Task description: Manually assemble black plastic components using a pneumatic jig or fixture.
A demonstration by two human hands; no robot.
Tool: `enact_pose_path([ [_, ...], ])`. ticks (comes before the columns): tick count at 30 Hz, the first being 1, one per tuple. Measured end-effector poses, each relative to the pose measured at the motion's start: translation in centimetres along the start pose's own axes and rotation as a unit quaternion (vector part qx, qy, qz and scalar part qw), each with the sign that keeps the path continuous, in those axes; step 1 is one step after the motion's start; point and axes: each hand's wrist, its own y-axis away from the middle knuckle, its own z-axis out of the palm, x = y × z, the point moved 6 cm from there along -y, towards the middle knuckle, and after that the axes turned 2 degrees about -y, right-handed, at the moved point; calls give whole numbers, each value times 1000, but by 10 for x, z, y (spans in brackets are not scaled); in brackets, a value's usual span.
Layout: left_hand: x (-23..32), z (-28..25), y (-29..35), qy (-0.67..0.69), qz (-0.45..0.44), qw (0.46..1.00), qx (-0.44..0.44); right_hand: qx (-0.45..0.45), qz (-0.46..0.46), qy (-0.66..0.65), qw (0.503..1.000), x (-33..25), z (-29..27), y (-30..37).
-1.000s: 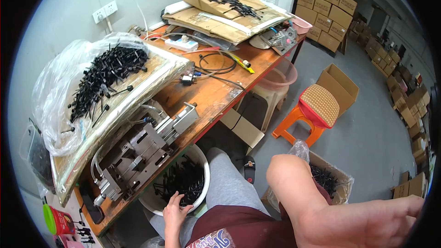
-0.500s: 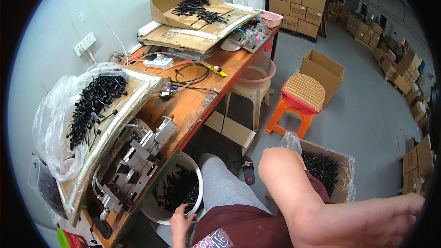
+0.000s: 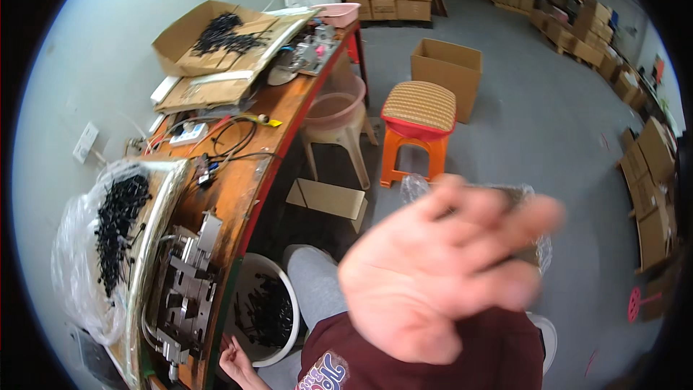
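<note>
My right hand (image 3: 440, 267) is raised close in front of me, slightly blurred, fingers spread and nothing visible in it. It largely covers a plastic-lined carton (image 3: 543, 249). My left hand (image 3: 236, 360) is low beside a white bucket (image 3: 295, 310), near the bench edge, its fingers loosely bent and apart with nothing seen between them. Thin black plastic pieces with wider heads (image 3: 268, 310) lie in the bucket. On the bench above stands a metal clamping fixture (image 3: 189, 274). Further left, a heap of similar black pieces (image 3: 121, 224) rests on a board beside clear plastic film (image 3: 79, 245).
The wooden bench (image 3: 285, 112) runs away along the wall, holding hoses, a power strip (image 3: 189, 134) and a cut-open carton (image 3: 173, 40) with black pieces. An orange stool (image 3: 417, 115), an open carton (image 3: 458, 65) and a pink basin (image 3: 336, 105) on a pale stool stand beyond.
My right hand has swung inward from the right edge, across the lined carton. My left hand has moved from the bucket's near rim to its left side. The view has turned right.
</note>
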Motion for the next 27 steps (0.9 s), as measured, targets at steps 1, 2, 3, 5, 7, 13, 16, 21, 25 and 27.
enact_pose_path([
  [1, -6, 2, 0, 21, -11, 1000, 17, -12, 38, 46, 998, 11, -5, 9],
  [2, 43, -52, -32, 6, 20, 998, 58, -16, 125, 51, 991, 20, 6, 19],
  [3, 70, -89, -68, -7, 26, 996, 85, -18, 165, 49, 985, 21, 10, 21],
  [5, 92, -107, -96, 36, 9, 993, 113, -33, 219, 36, 975, 21, 15, 37],
  [7, 36, -81, -101, 29, -24, 992, 118, -86, 235, 53, 967, 22, 9, 54],
  [13, 53, -56, -95, 38, -31, 992, 113, -120, 295, 16, 948, 17, 19, 77],
  [16, 46, -55, -91, 48, -41, 991, 118, -154, 309, 21, 938, 11, 18, 83],
  [21, 72, -65, -87, 39, -28, 990, 134, -177, 340, 2, 923, 8, 39, 100],
  [25, 38, -46, -63, 18, 4, 985, 173, -247, 369, 3, 896, 7, 42, 125],
  [27, 43, -26, -45, 38, 5, 985, 166, -280, 436, -48, 854, 5, 49, 138],
])
